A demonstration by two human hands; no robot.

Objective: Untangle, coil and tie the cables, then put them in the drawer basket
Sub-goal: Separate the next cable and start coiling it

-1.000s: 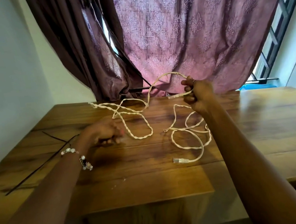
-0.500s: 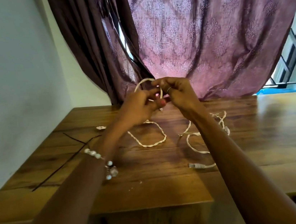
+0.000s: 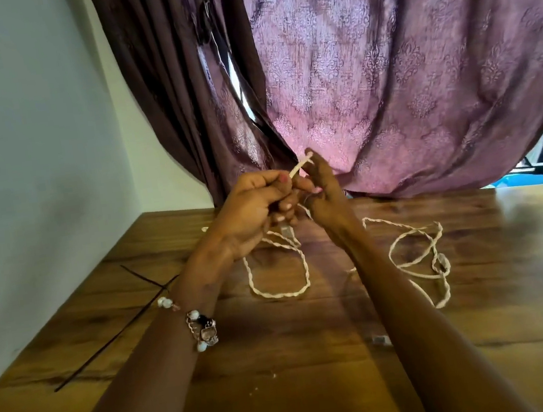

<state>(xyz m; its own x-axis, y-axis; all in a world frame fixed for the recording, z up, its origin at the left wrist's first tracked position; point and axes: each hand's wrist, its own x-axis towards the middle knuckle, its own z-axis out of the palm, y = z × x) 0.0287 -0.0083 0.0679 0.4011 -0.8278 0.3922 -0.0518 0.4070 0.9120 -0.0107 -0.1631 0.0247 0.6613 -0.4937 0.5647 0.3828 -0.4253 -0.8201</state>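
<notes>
A cream twisted cable (image 3: 280, 294) lies in loose loops on the wooden table (image 3: 283, 359), with more loops (image 3: 418, 255) to the right and a plug end (image 3: 381, 340) near my right forearm. My left hand (image 3: 256, 204) and my right hand (image 3: 323, 188) meet above the table's far side. Both pinch a short raised stretch of the cable (image 3: 301, 167) between them. The strands hang down from my hands to the loops below. No drawer basket is in view.
Two thin black ties (image 3: 114, 333) lie crossed on the table's left part. A purple curtain (image 3: 383, 70) hangs right behind the table, a pale wall (image 3: 29, 134) stands to the left. A blue object (image 3: 536, 178) shows at the far right edge.
My left hand rose from the table and joined my right hand on the cable. The wide raised loop has shrunk to a short stretch. The camera has turned left.
</notes>
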